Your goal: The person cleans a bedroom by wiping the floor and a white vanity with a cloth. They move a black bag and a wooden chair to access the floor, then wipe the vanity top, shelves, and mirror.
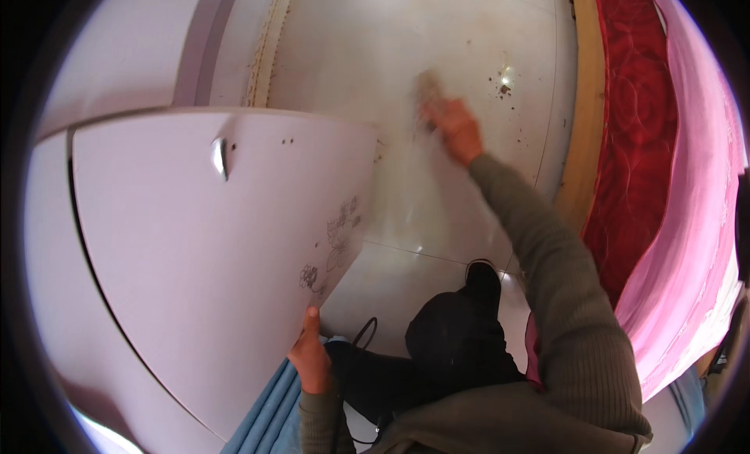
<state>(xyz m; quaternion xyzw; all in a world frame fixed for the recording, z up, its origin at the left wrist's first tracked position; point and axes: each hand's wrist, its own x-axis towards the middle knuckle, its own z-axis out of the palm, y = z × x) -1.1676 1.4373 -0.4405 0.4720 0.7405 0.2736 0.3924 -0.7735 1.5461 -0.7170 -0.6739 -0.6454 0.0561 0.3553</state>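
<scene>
My left hand (310, 357) grips the near edge of a pale pink cabinet door (176, 231), thumb on its face. The door carries a small metal handle (220, 158) and a grey floral pattern (343, 234). Out over the tiled floor (375, 49) reaches my right hand (457, 126), blurred by motion. Its fingers are closed around a blurred brownish object (430, 88), whose kind I cannot make out. Dark crumbs of dirt (505, 90) lie scattered on the tiles to the right of that hand.
A bed with a wooden side rail (580, 131), red quilted cover (638, 102) and pink sheet (697, 161) borders the right side. Gold-patterned trim (270, 49) runs along the floor's left edge. My dark shoe (483, 278) and bent knee are below; blue fabric (269, 407) hangs beside the door.
</scene>
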